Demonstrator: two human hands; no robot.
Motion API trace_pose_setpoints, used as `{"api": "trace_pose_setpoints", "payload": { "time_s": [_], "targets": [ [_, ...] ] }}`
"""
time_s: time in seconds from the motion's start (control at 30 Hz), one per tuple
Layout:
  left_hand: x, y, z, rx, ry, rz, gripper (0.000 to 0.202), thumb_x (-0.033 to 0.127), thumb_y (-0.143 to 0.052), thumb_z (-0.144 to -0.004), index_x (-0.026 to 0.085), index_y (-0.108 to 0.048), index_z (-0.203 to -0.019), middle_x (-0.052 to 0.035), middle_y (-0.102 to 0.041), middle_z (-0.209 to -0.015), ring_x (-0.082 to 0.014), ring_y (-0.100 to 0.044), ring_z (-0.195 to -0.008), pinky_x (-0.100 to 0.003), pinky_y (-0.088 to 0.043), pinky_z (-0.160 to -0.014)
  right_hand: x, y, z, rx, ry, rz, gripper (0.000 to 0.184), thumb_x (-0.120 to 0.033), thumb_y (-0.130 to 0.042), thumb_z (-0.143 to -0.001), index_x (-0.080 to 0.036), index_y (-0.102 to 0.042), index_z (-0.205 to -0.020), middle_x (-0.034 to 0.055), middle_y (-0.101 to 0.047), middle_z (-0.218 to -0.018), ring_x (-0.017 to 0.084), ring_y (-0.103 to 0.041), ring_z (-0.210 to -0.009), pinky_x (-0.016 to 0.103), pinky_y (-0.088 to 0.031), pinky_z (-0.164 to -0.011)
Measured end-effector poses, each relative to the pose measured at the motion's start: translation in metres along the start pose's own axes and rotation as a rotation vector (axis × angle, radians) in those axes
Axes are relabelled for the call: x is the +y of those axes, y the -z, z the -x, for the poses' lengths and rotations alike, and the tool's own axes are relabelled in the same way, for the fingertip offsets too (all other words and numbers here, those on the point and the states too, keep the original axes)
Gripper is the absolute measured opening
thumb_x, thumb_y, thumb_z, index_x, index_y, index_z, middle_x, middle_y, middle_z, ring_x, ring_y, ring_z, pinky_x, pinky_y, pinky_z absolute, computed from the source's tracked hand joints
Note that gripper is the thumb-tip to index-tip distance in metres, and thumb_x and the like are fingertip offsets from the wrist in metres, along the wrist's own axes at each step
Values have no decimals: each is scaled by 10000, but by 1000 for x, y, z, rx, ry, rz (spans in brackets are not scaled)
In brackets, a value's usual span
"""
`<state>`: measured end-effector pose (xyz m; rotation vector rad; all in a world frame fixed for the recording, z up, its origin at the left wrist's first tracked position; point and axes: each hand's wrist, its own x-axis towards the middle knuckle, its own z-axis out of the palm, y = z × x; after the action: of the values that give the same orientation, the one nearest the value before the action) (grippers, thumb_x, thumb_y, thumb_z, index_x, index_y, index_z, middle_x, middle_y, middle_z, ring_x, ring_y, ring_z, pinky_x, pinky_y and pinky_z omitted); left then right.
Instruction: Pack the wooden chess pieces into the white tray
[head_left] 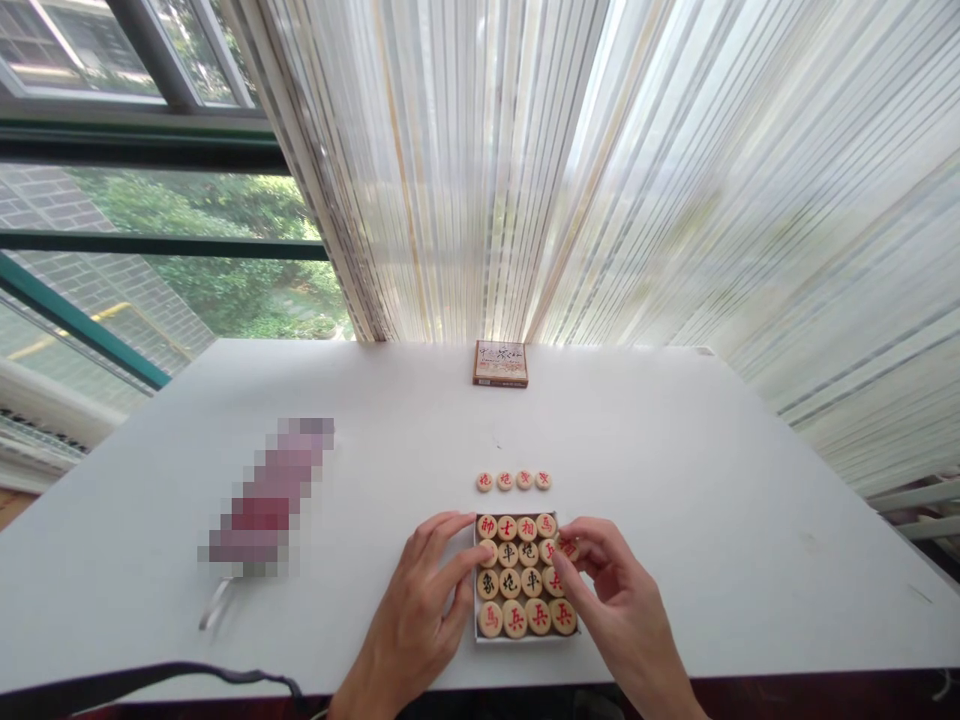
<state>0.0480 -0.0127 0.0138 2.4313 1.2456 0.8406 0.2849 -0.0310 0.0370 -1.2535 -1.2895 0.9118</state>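
Note:
A shallow white box (477,630) holds round wooden Chinese chess pieces (510,583) in rows, some with red characters and some with black. My left hand (424,585) rests along the box's left side, fingers stretched out, the index fingertip on a piece in the second row. At the right edge, my right hand (619,590) pinches a red-lettered Chinese chess piece (568,549) between thumb and fingers. Part of that piece is covered by the fingers. Beyond the box, several red-lettered pieces (505,481) lie in a short row on the white table (637,440).
A small printed box lid (500,364) lies at the table's far edge. To the left is a blurred-out purple item (270,500) with a light strap (216,603). A black strap (187,672) crosses the near left edge. Striped curtains (465,170) hang behind the table.

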Motion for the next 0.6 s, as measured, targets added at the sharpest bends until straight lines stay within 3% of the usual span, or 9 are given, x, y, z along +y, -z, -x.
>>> {"api": "trace_pose_setpoints", "payload": {
  "time_s": [0.33,0.6],
  "targets": [
    [0,-4,1,44,3,1,355,81,-524,-953,250,-619,-1251,-92,-516,-1406,-270,-424,-1363,-473,-443,-1119,1,1,0,-72,11,71,78,-301,-597,-982,-247,-652,-981,48,-617,-1021,190,-621,-973,269,-547,-834],
    [0,-1,0,58,-20,6,395,97,-539,-956,262,-598,-1311,-101,-520,-1410,-275,-451,-1344,-481,-469,-1097,8,-6,-2,-44,31,4,139,-266,-679,-930,-242,-604,-1044,8,-609,-878,138,-616,-756,218,-562,-689]
  ]
}}
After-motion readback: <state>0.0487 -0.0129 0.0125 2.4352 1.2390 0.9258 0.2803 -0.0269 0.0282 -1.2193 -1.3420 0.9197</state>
